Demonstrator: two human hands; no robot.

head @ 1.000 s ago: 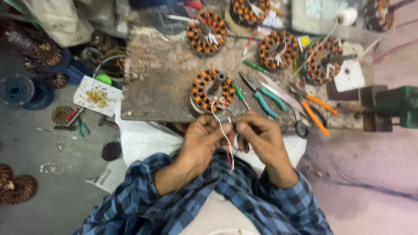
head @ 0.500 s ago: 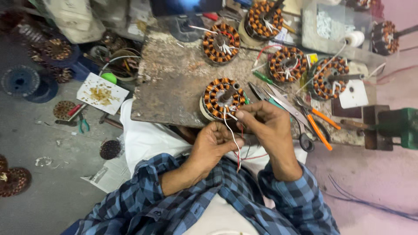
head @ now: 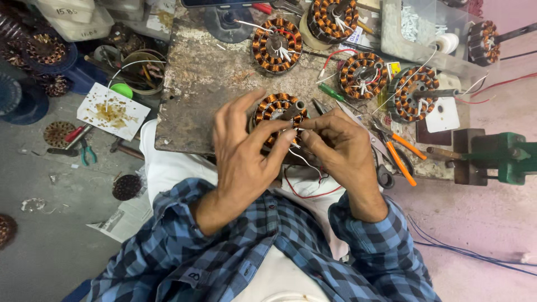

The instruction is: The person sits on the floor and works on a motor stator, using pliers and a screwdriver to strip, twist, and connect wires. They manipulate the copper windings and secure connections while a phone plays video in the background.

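1. Copper-wound stator (head: 275,114) is sitting at the near edge of the worn workbench (head: 201,84), close to the middle of that edge, and I am working right over it.
2. My left hand (head: 243,148) is reaching across the stator's near side, thumb and forefinger pinched narrow on the thin white lead wires (head: 296,146) coming off the windings.
3. My right hand (head: 335,148) is meeting it from the other side, fingertips closed tight on the same wires, so both hands are touching just in front of the stator.
4. A red wire (head: 310,193) is looping down below my hands, off the bench's near edge and over my lap.
5. Orange-handled pliers (head: 400,156) are lying just beside my right hand, towards the right edge of the bench.
6. A green-handled screwdriver (head: 334,93) is lying just behind my right hand.
7. Four more wound stators are standing along the far edge and far right corner; the nearest of them (head: 362,75) is sitting beyond the screwdriver.
8. A green vise (head: 506,156) is standing off the right edge.
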